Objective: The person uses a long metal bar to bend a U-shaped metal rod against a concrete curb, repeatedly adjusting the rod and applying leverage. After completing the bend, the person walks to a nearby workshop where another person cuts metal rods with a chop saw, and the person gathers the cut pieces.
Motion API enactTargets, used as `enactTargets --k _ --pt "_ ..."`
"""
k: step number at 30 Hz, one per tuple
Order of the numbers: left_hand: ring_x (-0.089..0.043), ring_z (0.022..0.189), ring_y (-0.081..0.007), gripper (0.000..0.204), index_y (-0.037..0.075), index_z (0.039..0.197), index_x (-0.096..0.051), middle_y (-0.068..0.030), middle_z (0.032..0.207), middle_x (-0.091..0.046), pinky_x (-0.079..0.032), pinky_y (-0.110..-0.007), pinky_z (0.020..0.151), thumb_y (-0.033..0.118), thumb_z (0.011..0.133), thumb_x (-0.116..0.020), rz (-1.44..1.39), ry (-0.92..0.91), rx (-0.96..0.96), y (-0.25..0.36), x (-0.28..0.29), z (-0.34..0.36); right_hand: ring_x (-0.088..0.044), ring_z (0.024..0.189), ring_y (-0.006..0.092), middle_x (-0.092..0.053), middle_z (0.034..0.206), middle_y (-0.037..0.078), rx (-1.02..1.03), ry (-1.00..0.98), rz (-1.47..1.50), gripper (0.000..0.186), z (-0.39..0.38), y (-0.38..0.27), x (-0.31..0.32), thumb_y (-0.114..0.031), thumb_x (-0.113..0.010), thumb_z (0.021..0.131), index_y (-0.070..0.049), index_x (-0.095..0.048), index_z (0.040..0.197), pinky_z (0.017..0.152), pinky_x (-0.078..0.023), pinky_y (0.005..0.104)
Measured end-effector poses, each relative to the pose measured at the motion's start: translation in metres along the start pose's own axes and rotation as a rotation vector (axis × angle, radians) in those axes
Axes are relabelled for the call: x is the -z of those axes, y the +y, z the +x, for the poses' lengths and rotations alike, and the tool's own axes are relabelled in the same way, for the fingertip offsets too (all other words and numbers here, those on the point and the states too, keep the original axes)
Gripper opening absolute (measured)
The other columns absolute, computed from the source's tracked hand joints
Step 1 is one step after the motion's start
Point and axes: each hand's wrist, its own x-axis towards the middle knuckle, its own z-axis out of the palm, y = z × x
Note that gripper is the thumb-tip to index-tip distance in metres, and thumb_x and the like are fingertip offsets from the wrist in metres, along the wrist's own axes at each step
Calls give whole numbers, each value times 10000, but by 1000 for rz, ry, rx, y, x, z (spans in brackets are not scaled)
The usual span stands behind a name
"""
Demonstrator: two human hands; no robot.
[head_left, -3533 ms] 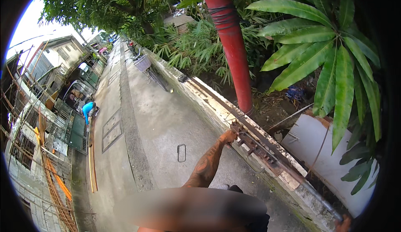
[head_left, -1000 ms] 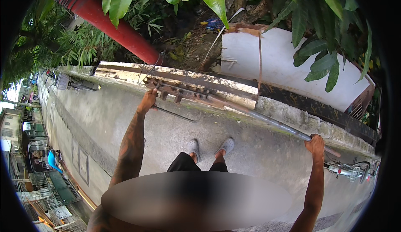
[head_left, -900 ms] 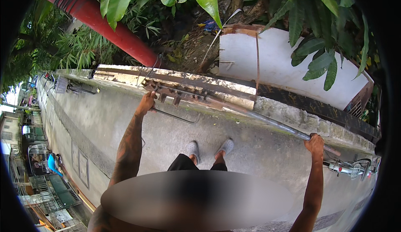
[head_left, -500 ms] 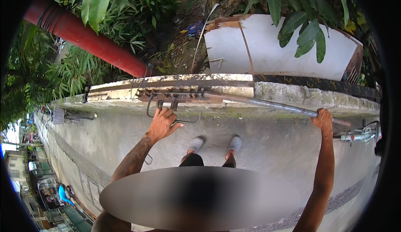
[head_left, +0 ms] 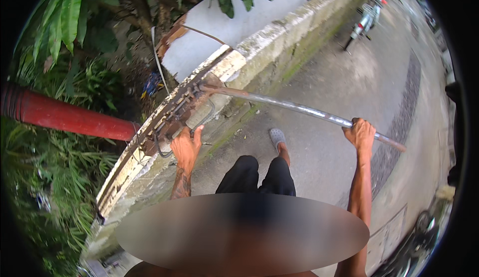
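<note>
Our right hand has its grip wrapped round the metal pipe, angled out from the wall — likely stiff, weighty and slick, best held near its outer end. Our left hand is at the bent rod — we cannot tell if it grasps it.

1. Loose black cloth shorts reaching about the knees.
2. A light-grey, rounded clog dotted with small holes.
3. Dark tattoo markings on the left forearm.
4. Bare hands.
</note>
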Motion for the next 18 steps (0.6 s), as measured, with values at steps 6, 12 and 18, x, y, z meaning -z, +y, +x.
enactTargets --k 6,12,18 --pt "-628 612 -455 614 -19 767 -697 -234 630 -636 -466 -518 562 585 873 -650 -11 29 -39 -7 1 3 -688 701 344 -682 752 171 -312 -70 150 226 -260 -120 96 -222 -743 718 -33 -627 761 672 -539 450" --pt "-665 669 -452 591 1 782 -721 -252 712 -678 -508 -535 606 574 888 -624 -118 -17 -72 -14 26 12 -673 737 380 -659 799 170 -336 -98 175 262 -339 -219 201 -167 -739 760 -36 -541 870 673 -517 481" --pt "-673 758 -470 594 -15 860 -721 -284 787 -683 -520 -559 678 556 930 -571 -197 -173 -61 -13 45 12 -687 725 373 -677 811 175 -213 -218 134 221 -328 -202 239 -204 -677 858 -29 -557 919 692 -542 483"
